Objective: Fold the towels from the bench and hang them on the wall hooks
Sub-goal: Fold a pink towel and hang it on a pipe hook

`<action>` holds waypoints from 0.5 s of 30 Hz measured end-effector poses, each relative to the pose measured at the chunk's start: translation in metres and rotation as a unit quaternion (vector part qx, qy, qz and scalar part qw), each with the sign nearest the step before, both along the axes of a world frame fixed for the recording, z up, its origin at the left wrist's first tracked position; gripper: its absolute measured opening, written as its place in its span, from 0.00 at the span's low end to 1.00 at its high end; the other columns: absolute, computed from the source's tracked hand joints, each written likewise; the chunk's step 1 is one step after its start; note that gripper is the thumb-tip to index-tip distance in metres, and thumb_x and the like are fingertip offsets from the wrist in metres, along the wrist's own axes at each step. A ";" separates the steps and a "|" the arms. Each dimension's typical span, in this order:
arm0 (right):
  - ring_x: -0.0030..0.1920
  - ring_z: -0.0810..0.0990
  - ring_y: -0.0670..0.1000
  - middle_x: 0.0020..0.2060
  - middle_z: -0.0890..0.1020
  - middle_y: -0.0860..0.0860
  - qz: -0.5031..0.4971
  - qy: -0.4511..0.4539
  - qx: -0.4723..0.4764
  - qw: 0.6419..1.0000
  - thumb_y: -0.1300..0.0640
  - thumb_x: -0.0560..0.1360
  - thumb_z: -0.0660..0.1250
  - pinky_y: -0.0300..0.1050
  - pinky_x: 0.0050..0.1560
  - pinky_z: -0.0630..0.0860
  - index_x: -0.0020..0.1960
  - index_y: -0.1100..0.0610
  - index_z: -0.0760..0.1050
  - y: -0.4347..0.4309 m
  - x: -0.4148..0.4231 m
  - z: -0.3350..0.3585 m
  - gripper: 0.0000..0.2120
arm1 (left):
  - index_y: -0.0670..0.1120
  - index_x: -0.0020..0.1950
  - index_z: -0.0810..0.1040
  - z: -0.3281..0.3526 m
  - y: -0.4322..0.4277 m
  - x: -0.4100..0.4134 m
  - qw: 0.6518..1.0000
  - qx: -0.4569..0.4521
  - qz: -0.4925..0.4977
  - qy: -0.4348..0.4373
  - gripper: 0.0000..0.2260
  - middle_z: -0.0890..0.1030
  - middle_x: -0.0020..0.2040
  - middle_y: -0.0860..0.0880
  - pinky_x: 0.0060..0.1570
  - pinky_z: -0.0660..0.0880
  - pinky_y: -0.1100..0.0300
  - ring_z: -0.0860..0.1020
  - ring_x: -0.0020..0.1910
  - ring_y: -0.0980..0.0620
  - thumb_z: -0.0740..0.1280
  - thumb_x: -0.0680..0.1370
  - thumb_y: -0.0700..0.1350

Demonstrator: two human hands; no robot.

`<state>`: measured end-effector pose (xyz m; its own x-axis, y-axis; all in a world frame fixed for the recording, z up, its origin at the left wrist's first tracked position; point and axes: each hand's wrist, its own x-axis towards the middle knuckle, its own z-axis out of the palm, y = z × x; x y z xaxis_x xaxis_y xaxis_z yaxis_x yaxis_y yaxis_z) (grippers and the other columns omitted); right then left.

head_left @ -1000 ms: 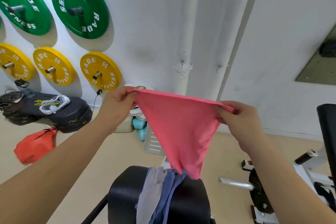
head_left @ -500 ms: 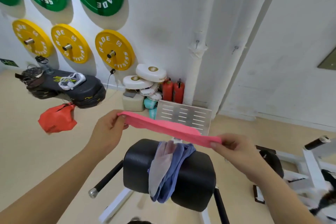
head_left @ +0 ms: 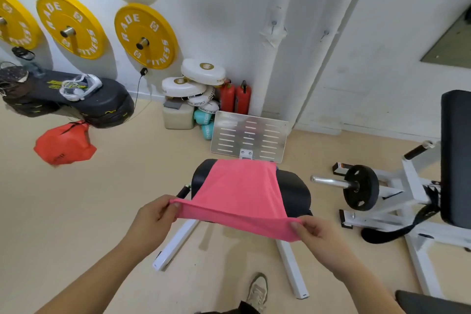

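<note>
A bright pink terry towel (head_left: 237,194) is spread over the rounded black padded bench roller (head_left: 293,192), with its far edge lying on top of the pad. Its near edge is lifted toward the viewer and stretched between two hands. The left hand (head_left: 153,219) pinches the near left corner between thumb and curled fingers. The right hand (head_left: 318,239) pinches the near right corner the same way. Both bare forearms reach in from the bottom of the view.

Half a second ago the towel was held as a narrow band in the air above the pad. A second ago it hung to a point in front of the wall. It now drapes over the part of the pad where grey and blue cloths showed before. The view has also tipped downward.

Beyond the bench, a slotted silver metal footplate (head_left: 249,135) leans upright. Behind it, two red fire extinguishers (head_left: 235,97) stand against the white wall. Two small metal wall hooks (head_left: 274,25) sit higher up on the white pillar. Yellow weight plates (head_left: 145,35) hang on pegs to the left, and an orange bag (head_left: 63,145) lies on the beige floor below them. To the right stands a white machine frame carrying a black weight disc (head_left: 360,187). A pale sneaker (head_left: 257,290) shows near the bottom edge.
</note>
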<state>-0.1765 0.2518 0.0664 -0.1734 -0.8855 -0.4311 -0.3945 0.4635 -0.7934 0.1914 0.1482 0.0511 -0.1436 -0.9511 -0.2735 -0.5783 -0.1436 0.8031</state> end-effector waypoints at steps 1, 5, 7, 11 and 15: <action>0.47 0.83 0.51 0.42 0.86 0.50 -0.006 0.007 0.002 1.000 0.50 0.82 0.65 0.50 0.55 0.78 0.46 0.49 0.85 0.008 0.007 -0.001 0.11 | 0.51 0.48 0.82 0.000 0.006 0.008 1.000 0.002 -0.005 0.001 0.11 0.80 0.35 0.51 0.37 0.71 0.58 0.75 0.34 0.53 0.61 0.84 0.45; 0.47 0.83 0.52 0.43 0.86 0.48 -0.030 0.016 0.013 0.999 0.47 0.82 0.64 0.45 0.50 0.77 0.48 0.48 0.85 0.030 0.031 -0.001 0.12 | 0.48 0.46 0.84 -0.002 0.023 0.030 0.999 0.005 -0.028 0.016 0.10 0.83 0.38 0.49 0.33 0.69 0.67 0.76 0.34 0.55 0.64 0.83 0.43; 0.48 0.83 0.50 0.44 0.86 0.47 -0.034 0.023 0.017 0.999 0.47 0.82 0.63 0.45 0.50 0.78 0.49 0.48 0.84 0.034 0.039 0.000 0.12 | 0.48 0.44 0.84 -0.003 0.025 0.038 0.999 0.008 -0.034 0.012 0.10 0.83 0.37 0.47 0.32 0.68 0.67 0.76 0.34 0.53 0.65 0.83 0.43; 0.48 0.83 0.52 0.44 0.86 0.50 -0.056 0.024 0.006 0.998 0.47 0.83 0.63 0.48 0.52 0.79 0.49 0.48 0.83 0.034 0.045 -0.002 0.12 | 0.48 0.44 0.83 -0.010 0.020 0.040 0.999 0.020 -0.039 0.008 0.10 0.83 0.38 0.45 0.36 0.71 0.62 0.78 0.38 0.48 0.65 0.83 0.44; 0.49 0.83 0.53 0.44 0.85 0.50 -0.089 0.009 -0.011 0.996 0.49 0.83 0.64 0.46 0.51 0.78 0.49 0.49 0.83 0.019 0.042 -0.007 0.11 | 0.48 0.44 0.83 -0.014 0.001 0.024 0.999 0.028 -0.033 0.018 0.10 0.81 0.36 0.43 0.37 0.71 0.57 0.75 0.34 0.50 0.65 0.83 0.45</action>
<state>-0.1349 0.2704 0.0594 -0.3358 -0.8493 -0.4073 -0.3210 0.5097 -0.7982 0.2154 0.1493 0.0373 -0.2161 -0.9223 -0.3203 -0.5593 -0.1520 0.8149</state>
